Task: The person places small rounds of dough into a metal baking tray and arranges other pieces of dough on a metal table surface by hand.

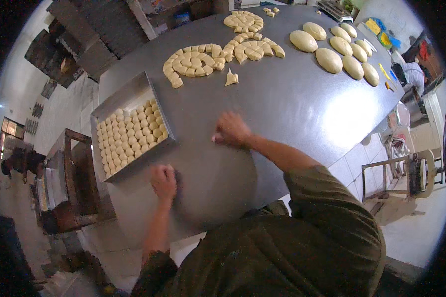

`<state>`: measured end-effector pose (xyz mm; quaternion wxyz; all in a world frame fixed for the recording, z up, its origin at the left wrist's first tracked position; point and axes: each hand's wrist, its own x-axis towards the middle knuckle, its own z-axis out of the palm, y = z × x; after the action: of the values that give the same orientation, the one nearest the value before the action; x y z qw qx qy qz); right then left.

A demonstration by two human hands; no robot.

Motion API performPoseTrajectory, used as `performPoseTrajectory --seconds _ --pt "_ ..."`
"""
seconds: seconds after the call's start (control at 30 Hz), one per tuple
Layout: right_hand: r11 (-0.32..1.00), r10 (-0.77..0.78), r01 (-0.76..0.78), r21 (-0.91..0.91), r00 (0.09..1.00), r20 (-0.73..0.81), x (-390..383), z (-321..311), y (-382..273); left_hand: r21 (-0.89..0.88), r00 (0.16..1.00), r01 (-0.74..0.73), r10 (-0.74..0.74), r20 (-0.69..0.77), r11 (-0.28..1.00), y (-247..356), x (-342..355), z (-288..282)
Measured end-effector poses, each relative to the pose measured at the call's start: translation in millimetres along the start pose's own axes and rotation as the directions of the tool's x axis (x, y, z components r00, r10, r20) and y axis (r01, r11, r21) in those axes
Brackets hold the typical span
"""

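My left hand is curled low over the metal table, close to the near corner of the tray. Farther out and to the right, my right hand is also curled, its fingers bent down to the tabletop. Whatever lies under either palm is hidden. To the left, a metal tray holds rows of small round dough balls, with a bare strip along its far side. Beyond my right hand sits a loose scrap of dough. Behind it, cut dough pieces lie in spiral coils.
Several large oval dough loaves rest at the far right of the metal table. Small yellow and blue tools lie near its right edge. A wooden-framed rack stands left, a metal-framed stand right.
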<state>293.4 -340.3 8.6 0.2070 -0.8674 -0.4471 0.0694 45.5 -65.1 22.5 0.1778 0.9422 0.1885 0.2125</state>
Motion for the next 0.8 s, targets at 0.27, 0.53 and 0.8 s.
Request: performPoseTrajectory --seconds 0.27,0.53,0.8 --pt "0.999 -0.013 0.012 -0.049 1.0 -0.021 26.3 -53.8 18.4 0.32 0.992 -0.099 0.119 -0.043 0.942 -68.8 -26.0 -9.1" --pt "0.996 -0.068 0.063 -0.061 0.995 -0.079 -3.9 -17.6 65.0 0.169 0.97 -0.241 0.235 0.055 0.956 -85.0 -55.2 -36.7" --pt "0.974 -0.114 0.085 -0.211 0.985 -0.128 -25.5 2.0 19.8 0.026 0.973 -0.223 0.221 0.061 0.975 -64.7 -72.0 -42.6"
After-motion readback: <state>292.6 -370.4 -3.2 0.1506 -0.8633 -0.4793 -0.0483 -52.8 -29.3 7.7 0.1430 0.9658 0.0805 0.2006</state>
